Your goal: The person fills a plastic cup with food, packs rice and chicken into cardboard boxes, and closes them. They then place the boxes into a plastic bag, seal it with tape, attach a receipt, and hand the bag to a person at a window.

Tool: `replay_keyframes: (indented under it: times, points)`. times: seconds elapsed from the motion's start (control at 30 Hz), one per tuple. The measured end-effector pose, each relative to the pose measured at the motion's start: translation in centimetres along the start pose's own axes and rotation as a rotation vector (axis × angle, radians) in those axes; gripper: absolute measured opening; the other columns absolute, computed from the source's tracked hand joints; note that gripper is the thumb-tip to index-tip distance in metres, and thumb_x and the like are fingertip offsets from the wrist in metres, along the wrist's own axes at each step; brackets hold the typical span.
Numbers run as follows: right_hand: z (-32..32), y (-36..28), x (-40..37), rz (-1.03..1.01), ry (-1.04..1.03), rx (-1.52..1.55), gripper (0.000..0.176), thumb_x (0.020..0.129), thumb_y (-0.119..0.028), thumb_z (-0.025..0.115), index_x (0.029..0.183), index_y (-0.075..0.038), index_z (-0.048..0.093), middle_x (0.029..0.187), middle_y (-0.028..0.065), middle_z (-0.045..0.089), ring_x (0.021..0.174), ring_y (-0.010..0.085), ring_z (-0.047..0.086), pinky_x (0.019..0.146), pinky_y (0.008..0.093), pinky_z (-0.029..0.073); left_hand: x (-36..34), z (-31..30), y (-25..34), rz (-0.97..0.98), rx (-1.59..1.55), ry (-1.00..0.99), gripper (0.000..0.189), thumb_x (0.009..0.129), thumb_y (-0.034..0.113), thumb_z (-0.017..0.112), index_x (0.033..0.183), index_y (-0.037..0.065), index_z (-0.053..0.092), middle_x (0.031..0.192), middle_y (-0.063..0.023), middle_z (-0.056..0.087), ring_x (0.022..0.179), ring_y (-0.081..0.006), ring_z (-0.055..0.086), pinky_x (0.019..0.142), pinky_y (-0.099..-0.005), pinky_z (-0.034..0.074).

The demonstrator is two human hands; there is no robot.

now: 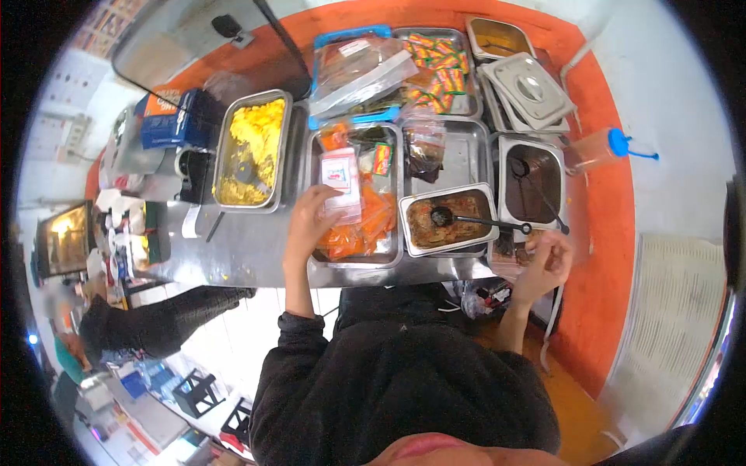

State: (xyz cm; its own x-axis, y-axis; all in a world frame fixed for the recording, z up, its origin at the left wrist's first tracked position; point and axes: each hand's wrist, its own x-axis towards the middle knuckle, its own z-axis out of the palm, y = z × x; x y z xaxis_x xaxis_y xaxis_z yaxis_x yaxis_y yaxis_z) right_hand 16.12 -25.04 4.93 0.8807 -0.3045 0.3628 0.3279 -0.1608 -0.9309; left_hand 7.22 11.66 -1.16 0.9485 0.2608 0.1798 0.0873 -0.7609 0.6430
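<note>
My left hand [309, 221] is at the front left of a steel tray [399, 225], its fingers closed on the edge of a clear plastic packet with a white printed label [337, 172]. Beneath it in the tray lie several small bags of orange contents [373, 221] and a yellow-green sachet [382, 159]. My right hand [548, 268] is raised at the counter's right front, fingers curled together; what they hold, if anything, I cannot make out. Beside it is a clear plastic pack [509, 252], partly hidden. A pan of brown shredded food [474, 208] with a black ladle [443, 217] stands between the hands.
A pan of yellow food [256, 128] stands left. Behind are a tray of colourful sachets [439, 66], a blue-edged tray [353, 33] and stacked steel lids [532, 89]. At right are a dark sauce pan [532, 190] and a blue-capped bottle [598, 149]. A person's dark-clothed leg [167, 318] shows lower left.
</note>
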Motion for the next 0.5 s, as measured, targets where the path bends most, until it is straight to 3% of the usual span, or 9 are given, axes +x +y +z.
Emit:
replay_keyframes:
  times: [0.07, 0.2, 0.33, 0.4, 0.5]
  points:
    - [1.5, 0.0, -1.3, 0.020, -0.110, 0.075, 0.005, 0.091, 0.002, 0.059, 0.096, 0.000, 0.059, 0.083, 0.0069, 0.059, 0.066, 0.0114, 0.057, 0.062, 0.0220, 0.047, -1.0, -0.2, 0.3, 0.109, 0.168, -0.016, 0.022, 0.075, 0.015, 0.075, 0.096, 0.011, 0.071, 0.095, -0.0037, 0.061, 0.098, -0.0247, 0.057, 0.087, -0.0393, 0.043]
    - [4.1, -1.0, -3.2, 0.039, -0.419, 0.190, 0.008, 0.088, 0.005, 0.060, 0.094, 0.001, 0.062, 0.083, 0.0088, 0.063, 0.067, 0.0123, 0.060, 0.062, 0.0238, 0.048, -2.2, 1.0, -2.0, 0.227, 0.396, -0.054, 0.023, 0.076, 0.027, 0.074, 0.095, 0.015, 0.071, 0.092, 0.0009, 0.061, 0.094, -0.0196, 0.057, 0.088, -0.0390, 0.040]
    - [6.1, -2.3, -4.3, -0.092, -0.619, 0.148, 0.009, 0.083, 0.006, 0.062, 0.088, -0.001, 0.066, 0.078, 0.0079, 0.066, 0.066, 0.0151, 0.061, 0.060, 0.0269, 0.047, -2.6, 1.4, -1.8, 0.331, 0.343, 0.007, 0.021, 0.076, 0.027, 0.073, 0.095, 0.016, 0.071, 0.090, 0.0011, 0.061, 0.092, -0.0191, 0.057, 0.088, -0.0400, 0.040]
    - [6.7, -2.7, -5.0, -0.142, -0.697, 0.114, 0.010, 0.083, 0.006, 0.063, 0.089, -0.001, 0.067, 0.077, 0.0087, 0.065, 0.065, 0.0168, 0.061, 0.060, 0.0275, 0.047, -2.9, 1.2, -1.6, 0.334, 0.374, -0.139, 0.016, 0.085, 0.029, 0.061, 0.091, 0.018, 0.072, 0.100, 0.0013, 0.066, 0.098, -0.0184, 0.058, 0.089, -0.0391, 0.039]
    - [7.1, -3.0, -6.6, -0.216, -0.792, 0.058, 0.011, 0.082, 0.003, 0.064, 0.091, -0.002, 0.067, 0.077, 0.0099, 0.063, 0.064, 0.0201, 0.060, 0.060, 0.0288, 0.047, -3.3, 1.9, -2.5, 0.462, 0.448, 0.005, 0.014, 0.081, 0.024, 0.070, 0.091, 0.016, 0.068, 0.091, 0.0010, 0.063, 0.091, -0.0183, 0.058, 0.089, -0.0414, 0.040]
